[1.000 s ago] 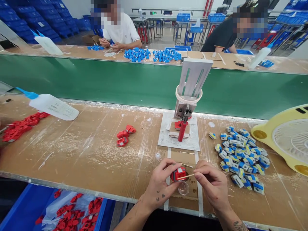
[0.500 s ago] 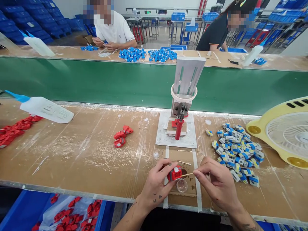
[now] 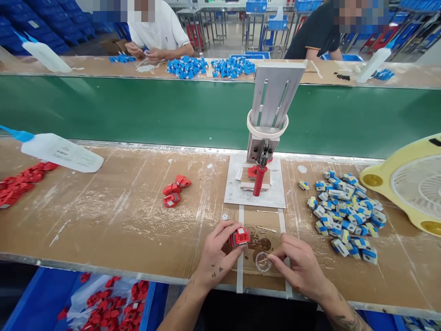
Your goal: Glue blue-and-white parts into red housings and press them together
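My left hand (image 3: 220, 255) grips a small red plastic part (image 3: 240, 236) between thumb and fingers, its hollow side turned up towards me. In my right hand (image 3: 298, 264) a thin wooden stick (image 3: 265, 261), like a cotton swab or toothpick, is pinched; its far end dips into a small clear round cup (image 3: 262, 263). The cup stands on a stained cardboard piece (image 3: 253, 218) between two strips of pale tape. A cotton swab (image 3: 266, 229) lies on that cardboard. Beyond my hands stands a metal toggle press (image 3: 264, 156) with a red handle.
Blue-and-white parts (image 3: 347, 211) are heaped at right beside a yellow fan (image 3: 409, 184). Several red parts (image 3: 172, 198) lie left of centre. A white squeeze bottle (image 3: 62, 151) rests at left. A blue bin (image 3: 44, 294) holds red parts. Two people sit across the green divider (image 3: 155, 112).
My right hand has moved the stick away from the red part, down into the clear cup. The left hand has shifted slightly left and up in view with the part. The camera view has tilted down.
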A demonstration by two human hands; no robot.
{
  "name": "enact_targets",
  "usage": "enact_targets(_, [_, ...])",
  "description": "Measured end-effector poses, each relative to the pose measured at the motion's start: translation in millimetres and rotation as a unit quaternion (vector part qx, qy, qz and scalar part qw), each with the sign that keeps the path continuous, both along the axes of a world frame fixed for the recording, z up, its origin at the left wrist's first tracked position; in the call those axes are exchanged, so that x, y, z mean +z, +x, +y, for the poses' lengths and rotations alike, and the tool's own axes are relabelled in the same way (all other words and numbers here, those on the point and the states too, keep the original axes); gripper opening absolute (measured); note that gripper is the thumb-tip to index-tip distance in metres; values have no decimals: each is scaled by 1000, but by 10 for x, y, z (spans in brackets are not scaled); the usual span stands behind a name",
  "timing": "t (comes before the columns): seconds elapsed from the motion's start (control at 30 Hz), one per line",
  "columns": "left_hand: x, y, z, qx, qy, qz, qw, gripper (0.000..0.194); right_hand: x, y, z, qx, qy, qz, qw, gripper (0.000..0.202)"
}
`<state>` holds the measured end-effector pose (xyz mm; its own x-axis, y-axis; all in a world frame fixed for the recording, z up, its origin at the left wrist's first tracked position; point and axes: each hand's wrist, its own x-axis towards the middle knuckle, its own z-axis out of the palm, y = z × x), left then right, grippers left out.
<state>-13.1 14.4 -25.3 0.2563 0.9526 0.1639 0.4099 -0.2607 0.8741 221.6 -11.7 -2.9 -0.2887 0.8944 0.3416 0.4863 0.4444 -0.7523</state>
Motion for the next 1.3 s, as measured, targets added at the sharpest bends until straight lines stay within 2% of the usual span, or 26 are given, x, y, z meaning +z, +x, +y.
enact_targets(0.13, [-31,2,7,8,4,-5,1000,36,-50,-14,-4,-2,7,-20,1000,31])
enact_targets(0.53, [-38,8,5,7,14,-18,1000,36,15,27,26,-12,41,-23,999,28])
enact_targets(0.7, [-22,12,-4,3,14,-20,1000,35,-6,23,38,12,45,-47,998,32])
enact_targets(0.97, [-6,31,-21,5,31,-6,999,33,-31,22,40,13,45,-49,998,29])
enact_targets(1.13, [-5,47,-29,6,33,-20,999,33,73,66,49,-5,37,12,999,25])
enact_targets(1.3, [3,115,-50,5,23,-42,999,34,142,35,99,-79,-21,187,979,28])
